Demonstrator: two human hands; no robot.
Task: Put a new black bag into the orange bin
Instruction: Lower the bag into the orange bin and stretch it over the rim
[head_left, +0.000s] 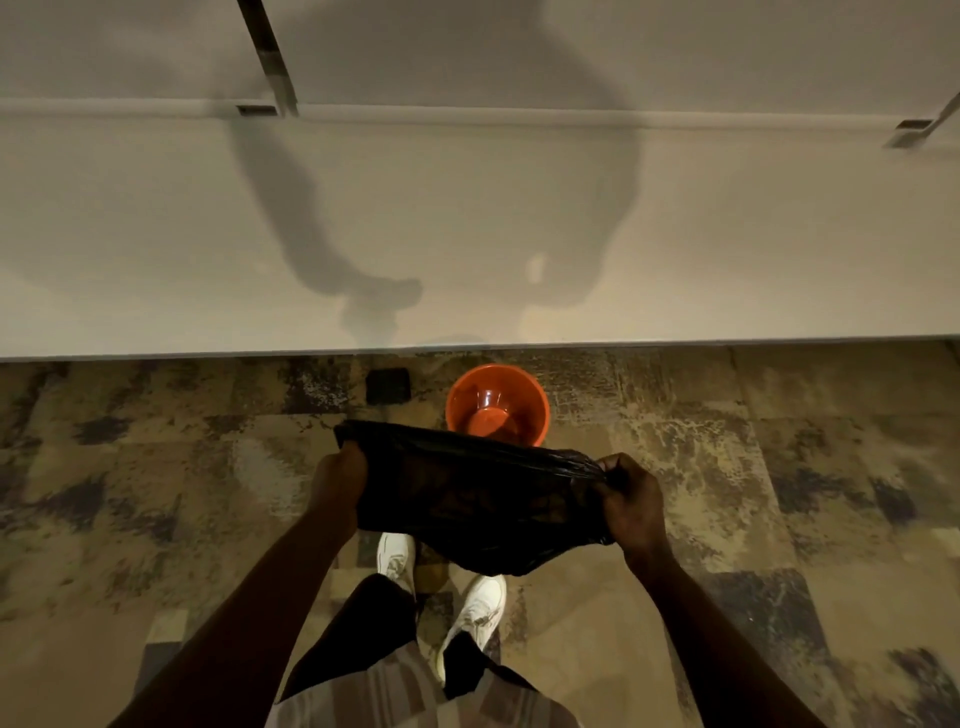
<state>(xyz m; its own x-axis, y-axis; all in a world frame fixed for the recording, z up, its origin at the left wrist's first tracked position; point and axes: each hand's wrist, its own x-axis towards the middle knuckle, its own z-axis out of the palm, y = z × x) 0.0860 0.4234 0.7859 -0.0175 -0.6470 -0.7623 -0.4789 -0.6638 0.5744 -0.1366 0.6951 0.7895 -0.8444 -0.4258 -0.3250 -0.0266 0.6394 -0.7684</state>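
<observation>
An orange bin (497, 400) stands upright on the carpet just in front of the white table's edge, with nothing inside it. Between my hands, a black bag (478, 499) is stretched out above my feet, its far edge overlapping the bin's near rim in the view. My left hand (340, 480) grips the bag's left edge. My right hand (631, 499) pinches the bunched right edge. The bag's lower part hangs slack over my shoes.
A white table (467, 218) spans the upper half of the view, its front edge just beyond the bin. A small dark square (387, 385) lies on the patterned carpet left of the bin. My white shoes (480, 608) stand below the bag.
</observation>
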